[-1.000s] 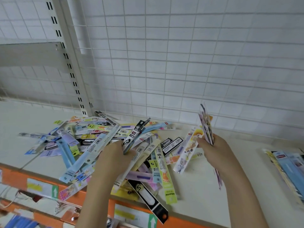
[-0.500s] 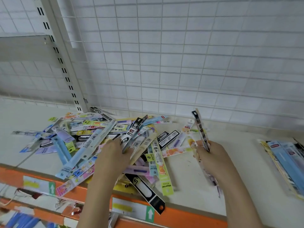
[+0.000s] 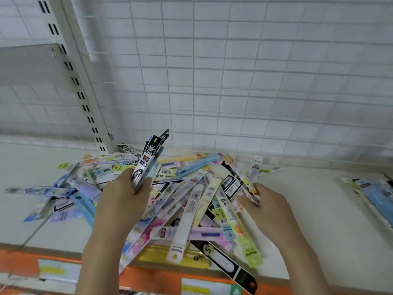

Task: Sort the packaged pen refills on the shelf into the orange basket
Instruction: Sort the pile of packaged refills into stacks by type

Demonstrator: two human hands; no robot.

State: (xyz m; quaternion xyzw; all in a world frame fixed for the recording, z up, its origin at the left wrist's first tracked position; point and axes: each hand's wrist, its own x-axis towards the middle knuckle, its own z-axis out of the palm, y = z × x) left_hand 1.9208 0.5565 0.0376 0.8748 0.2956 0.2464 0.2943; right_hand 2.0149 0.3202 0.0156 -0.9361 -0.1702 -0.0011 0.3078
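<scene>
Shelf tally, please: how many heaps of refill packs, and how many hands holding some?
Loose heap: 1
Side stack, far right: 1
Hands gripping packs: 2 (left hand, right hand)
Total: 4
Single packs overlap too much to count.

left hand [image 3: 125,196] raised, gripping, right hand [image 3: 263,203] low, pinching
</scene>
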